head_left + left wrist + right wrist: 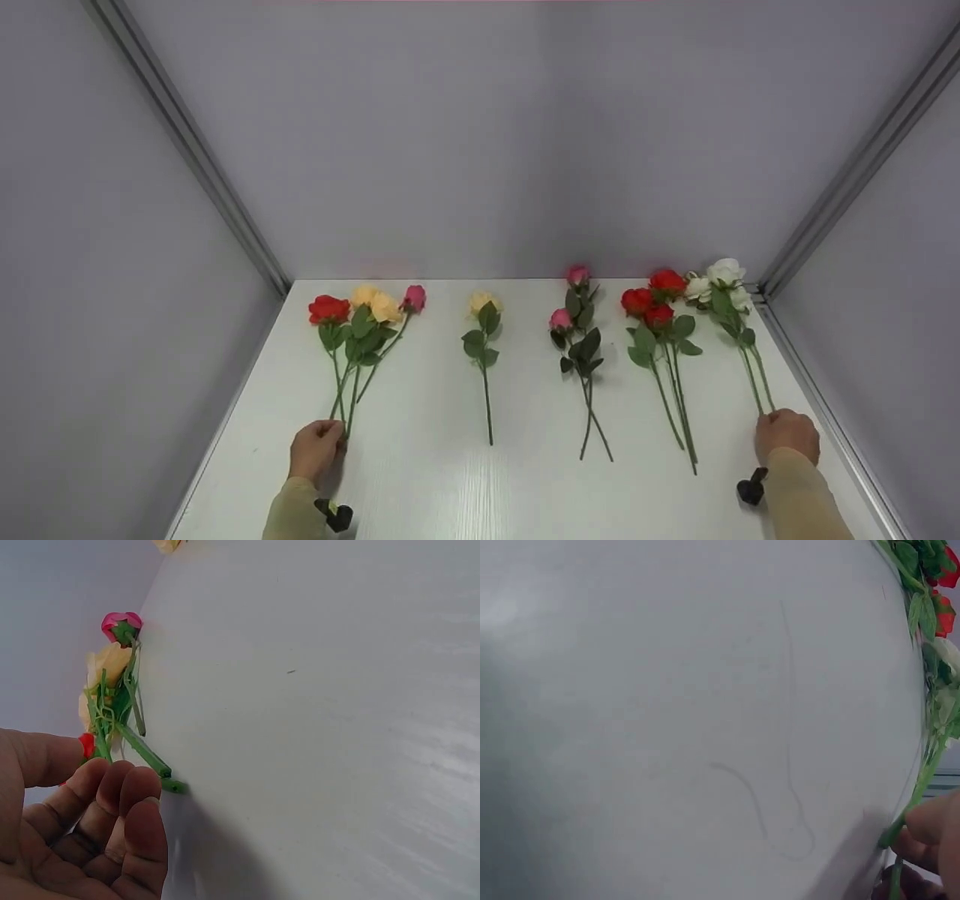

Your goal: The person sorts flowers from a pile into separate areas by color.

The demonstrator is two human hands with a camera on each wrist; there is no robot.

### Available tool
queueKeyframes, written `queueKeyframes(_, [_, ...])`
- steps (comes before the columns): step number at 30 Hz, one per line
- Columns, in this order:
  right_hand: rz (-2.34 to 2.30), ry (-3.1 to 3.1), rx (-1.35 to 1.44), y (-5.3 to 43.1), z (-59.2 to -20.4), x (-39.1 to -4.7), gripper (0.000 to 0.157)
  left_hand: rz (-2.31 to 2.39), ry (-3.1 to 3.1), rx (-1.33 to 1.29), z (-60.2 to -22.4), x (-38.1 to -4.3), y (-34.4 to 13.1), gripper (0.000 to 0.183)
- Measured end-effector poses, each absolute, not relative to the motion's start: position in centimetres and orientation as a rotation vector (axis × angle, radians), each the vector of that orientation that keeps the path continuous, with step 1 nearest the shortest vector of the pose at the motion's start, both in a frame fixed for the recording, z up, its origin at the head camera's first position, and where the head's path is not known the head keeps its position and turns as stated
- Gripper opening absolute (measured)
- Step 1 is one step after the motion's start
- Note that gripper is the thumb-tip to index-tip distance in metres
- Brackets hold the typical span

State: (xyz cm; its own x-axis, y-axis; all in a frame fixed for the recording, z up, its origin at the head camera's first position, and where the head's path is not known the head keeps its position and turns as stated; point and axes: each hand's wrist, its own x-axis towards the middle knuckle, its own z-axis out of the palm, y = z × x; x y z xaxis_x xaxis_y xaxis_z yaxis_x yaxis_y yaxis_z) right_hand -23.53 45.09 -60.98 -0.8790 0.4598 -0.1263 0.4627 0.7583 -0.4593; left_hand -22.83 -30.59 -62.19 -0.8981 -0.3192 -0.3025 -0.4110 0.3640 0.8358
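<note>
Two hands are nearest, the left hand (pixel 317 448) and the right hand (pixel 787 435), well apart on a white table (pixel 420 480). The left fingers curl in at the low ends of the left bunch (pixel 365 341) and seem to pinch some stems; I cannot tell which ones. The right hand pinches the stems of the white roses (pixel 726 300) near their ends. A bit farther in, the middle flowers lie loose, with their stem ends toward the person. The lone yellow rose (pixel 489 357) is nearer the left hand. The pink roses (pixel 587 346), with crossed stems, and the red roses (pixel 658 315) are nearer the right hand. What matters most is which way the stems run. From the left hand they go away and fan out, mostly a little right. From the right hand they go away and lean left. Farthest off, the heads of both bunches lie near the back wall (pixel 420 150).
</note>
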Motion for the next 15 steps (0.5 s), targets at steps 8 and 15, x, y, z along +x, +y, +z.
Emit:
queueKeyframes(8, [-0.708,2.942,0.628,44.78,-60.18,-23.30,0.038,1.525,2.564,-0.642,-62.49,-22.68,-30.77,0.034])
queueKeyframes(15, [-0.657,2.893,0.607,44.61,-60.00,-22.68,0.039,1.535,2.558,-0.635,-62.65,-22.70,-30.74,0.033])
